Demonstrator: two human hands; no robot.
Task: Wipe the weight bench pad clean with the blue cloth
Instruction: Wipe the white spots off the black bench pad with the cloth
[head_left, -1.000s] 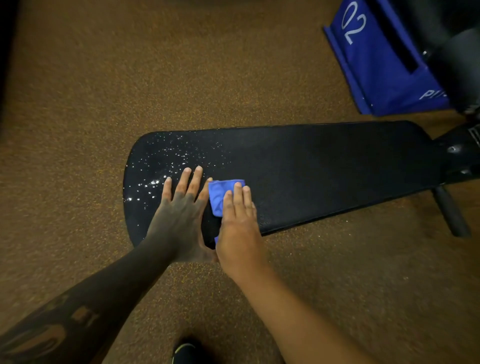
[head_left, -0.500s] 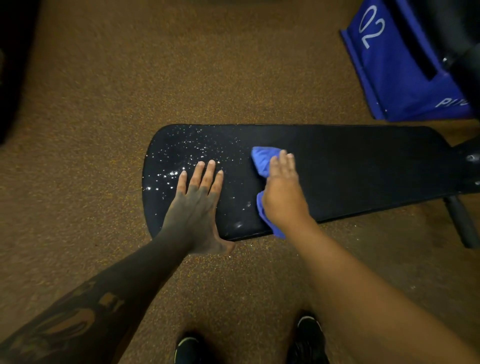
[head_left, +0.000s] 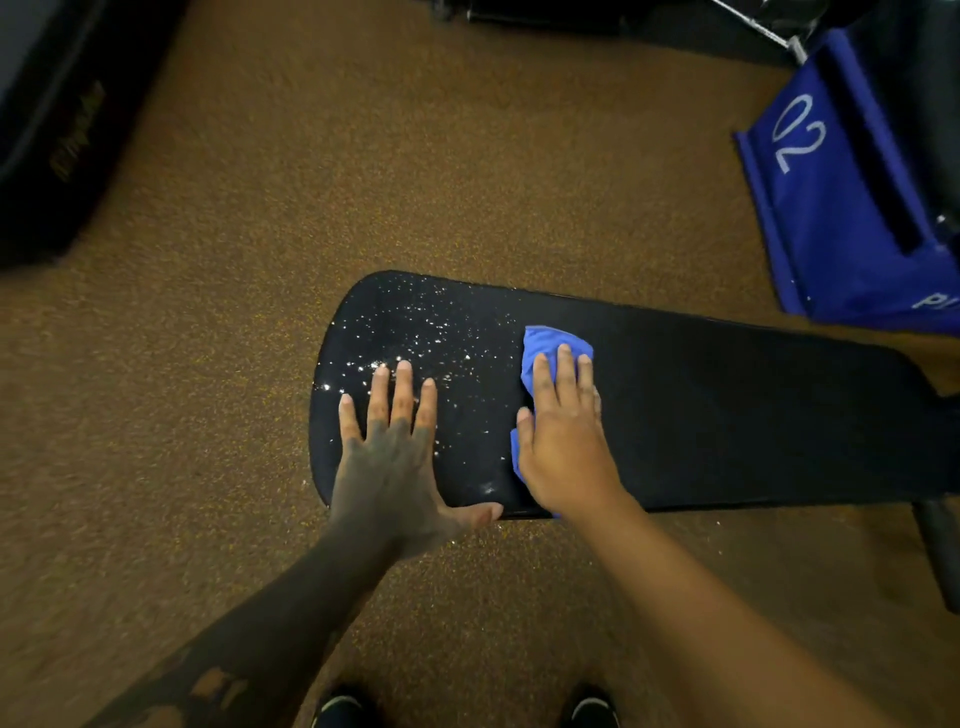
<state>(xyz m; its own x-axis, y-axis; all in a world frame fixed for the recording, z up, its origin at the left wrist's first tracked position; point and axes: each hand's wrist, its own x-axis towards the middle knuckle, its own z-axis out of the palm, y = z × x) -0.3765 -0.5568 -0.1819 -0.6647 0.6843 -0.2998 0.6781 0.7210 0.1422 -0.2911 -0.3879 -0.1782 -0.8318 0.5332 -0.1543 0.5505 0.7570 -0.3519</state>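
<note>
A long black weight bench pad (head_left: 727, 415) stretches from centre to right, its rounded left end speckled with bright droplets (head_left: 415, 332). My left hand (head_left: 389, 447) lies flat on that wet end, fingers spread, thumb over the near edge. My right hand (head_left: 563, 441) presses the blue cloth (head_left: 550, 345) flat against the pad just right of the droplets. The cloth shows beyond my fingertips and beside my palm; the rest is hidden under the hand.
Brown speckled floor surrounds the bench. A blue box marked "02" (head_left: 831, 197) stands at the back right. Dark equipment (head_left: 57, 130) fills the top left corner. A black bench leg (head_left: 940, 551) sticks out at right. My shoes (head_left: 343, 706) are at the bottom edge.
My right hand slid the blue cloth from the near edge beside my left hand away and rightward across the pad. My left hand stayed flat on the wet end.
</note>
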